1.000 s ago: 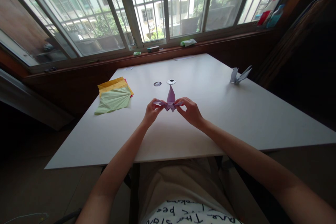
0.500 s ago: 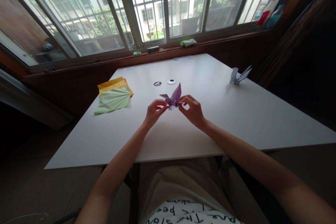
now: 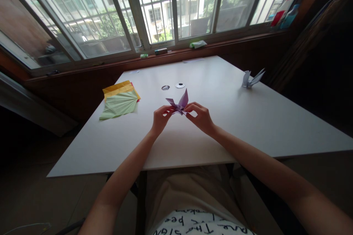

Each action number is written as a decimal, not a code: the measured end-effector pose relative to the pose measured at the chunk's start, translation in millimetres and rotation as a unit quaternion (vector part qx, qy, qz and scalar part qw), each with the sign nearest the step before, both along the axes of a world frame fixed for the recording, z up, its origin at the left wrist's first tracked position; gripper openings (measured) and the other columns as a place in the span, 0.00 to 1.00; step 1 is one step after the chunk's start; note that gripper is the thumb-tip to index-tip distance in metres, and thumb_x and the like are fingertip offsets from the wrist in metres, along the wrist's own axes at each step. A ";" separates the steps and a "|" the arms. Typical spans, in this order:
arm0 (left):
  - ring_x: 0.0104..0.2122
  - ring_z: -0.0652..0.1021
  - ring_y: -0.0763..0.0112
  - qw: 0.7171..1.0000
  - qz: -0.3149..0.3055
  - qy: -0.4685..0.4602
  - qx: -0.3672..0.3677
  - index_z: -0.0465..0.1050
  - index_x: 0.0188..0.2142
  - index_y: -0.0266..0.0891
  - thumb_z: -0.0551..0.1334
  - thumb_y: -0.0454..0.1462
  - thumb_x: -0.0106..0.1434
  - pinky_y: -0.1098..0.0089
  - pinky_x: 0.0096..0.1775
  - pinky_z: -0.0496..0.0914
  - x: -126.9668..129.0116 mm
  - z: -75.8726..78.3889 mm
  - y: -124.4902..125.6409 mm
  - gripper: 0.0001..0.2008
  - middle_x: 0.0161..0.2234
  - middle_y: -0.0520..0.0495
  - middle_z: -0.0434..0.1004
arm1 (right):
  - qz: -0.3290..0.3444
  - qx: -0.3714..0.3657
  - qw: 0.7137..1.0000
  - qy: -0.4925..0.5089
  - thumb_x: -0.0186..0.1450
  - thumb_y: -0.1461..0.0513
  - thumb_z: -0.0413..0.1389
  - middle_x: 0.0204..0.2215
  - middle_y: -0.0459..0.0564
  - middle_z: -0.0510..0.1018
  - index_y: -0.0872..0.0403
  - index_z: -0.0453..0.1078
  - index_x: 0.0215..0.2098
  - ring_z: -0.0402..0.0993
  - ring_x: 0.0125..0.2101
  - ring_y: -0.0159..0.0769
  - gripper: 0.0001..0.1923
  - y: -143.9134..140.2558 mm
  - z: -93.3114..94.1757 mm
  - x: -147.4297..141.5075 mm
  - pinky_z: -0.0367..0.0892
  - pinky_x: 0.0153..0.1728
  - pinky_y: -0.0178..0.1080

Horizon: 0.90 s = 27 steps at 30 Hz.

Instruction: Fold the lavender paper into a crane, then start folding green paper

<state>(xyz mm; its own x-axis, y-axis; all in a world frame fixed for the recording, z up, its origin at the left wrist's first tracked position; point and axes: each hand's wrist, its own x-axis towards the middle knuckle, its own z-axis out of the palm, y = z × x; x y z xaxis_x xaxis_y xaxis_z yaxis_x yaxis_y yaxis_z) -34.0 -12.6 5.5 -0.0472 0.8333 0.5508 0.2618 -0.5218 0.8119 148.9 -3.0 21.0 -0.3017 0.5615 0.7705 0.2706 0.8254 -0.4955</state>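
Observation:
A small purple folded paper figure (image 3: 179, 104) with pointed flaps is held just above the white table (image 3: 248, 117), near its middle. My left hand (image 3: 160, 118) pinches its left side with thumb and fingertips. My right hand (image 3: 200, 116) pinches its right side. One pointed flap stands up and leans right; another points left. The lower part of the figure is hidden behind my fingers.
A stack of creased green, yellow and red paper sheets (image 3: 120, 101) lies at the left of the table. A finished pale folded paper bird (image 3: 250, 79) sits at the far right edge. Two small round discs (image 3: 173, 86) lie beyond my hands. The window sill holds small items.
The purple figure has been turned: its upright point tilted to the right and a flap now sticks out to the left. Both hands shifted slightly closer together around it.

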 end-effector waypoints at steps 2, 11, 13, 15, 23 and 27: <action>0.32 0.76 0.69 1.000 0.011 0.001 0.006 0.74 0.32 0.38 0.65 0.39 0.51 0.67 0.36 0.71 -0.5 -0.8 0.9 0.08 0.32 0.47 0.76 | 0.010 0.000 1.000 -0.003 0.58 0.65 0.54 0.31 0.49 0.73 0.52 0.68 0.29 0.72 0.32 0.33 0.02 0.4 -0.5 -0.3 0.70 0.32 0.38; 0.32 0.75 0.70 0.999 0.026 0.022 0.017 0.73 0.32 0.39 0.62 0.38 0.54 0.67 0.36 0.70 -8.3 -0.4 5.5 0.06 0.31 0.47 0.76 | -0.009 0.062 0.998 -0.022 0.60 0.69 0.48 0.38 0.50 0.71 0.49 0.69 0.37 0.70 0.40 0.35 0.13 4.0 3.4 3.7 0.70 0.38 0.42; 0.31 0.75 0.70 0.999 0.008 0.040 0.011 0.74 0.32 0.39 0.62 0.38 0.54 0.68 0.35 0.70 -7.9 0.0 5.0 0.06 0.31 0.47 0.76 | -0.067 0.082 0.994 -0.004 0.60 0.69 0.49 0.39 0.51 0.70 0.48 0.69 0.35 0.69 0.41 0.37 0.12 4.3 6.0 5.9 0.69 0.38 0.43; 0.30 0.76 0.70 0.998 -0.021 0.064 0.001 0.74 0.31 0.39 0.62 0.38 0.54 0.67 0.35 0.70 -6.5 -0.5 3.8 0.06 0.31 0.46 0.77 | -0.109 0.107 0.988 -0.016 0.59 0.68 0.51 0.43 0.51 0.69 0.48 0.70 0.34 0.66 0.44 0.39 0.10 4.9 7.9 7.7 0.68 0.40 0.45; 0.29 0.76 0.70 0.989 -0.095 0.114 -0.026 0.75 0.30 0.40 0.61 0.40 0.55 0.67 0.34 0.70 -1.9 -4.4 0.0 0.07 0.28 0.48 0.77 | -0.084 0.149 0.960 -0.222 0.59 0.67 0.53 0.56 0.45 0.61 0.50 0.70 0.25 0.49 0.59 0.46 0.08 4.5 5.0 4.9 0.47 0.57 0.57; 0.29 0.76 0.70 0.987 -0.105 0.118 -0.031 0.75 0.31 0.40 0.61 0.40 0.56 0.67 0.34 0.70 -1.9 -3.3 -0.2 0.07 0.29 0.48 0.77 | -0.088 0.151 0.948 -0.265 0.59 0.68 0.53 0.57 0.47 0.61 0.52 0.69 0.22 0.47 0.59 0.47 0.09 4.7 2.5 3.6 0.45 0.56 0.59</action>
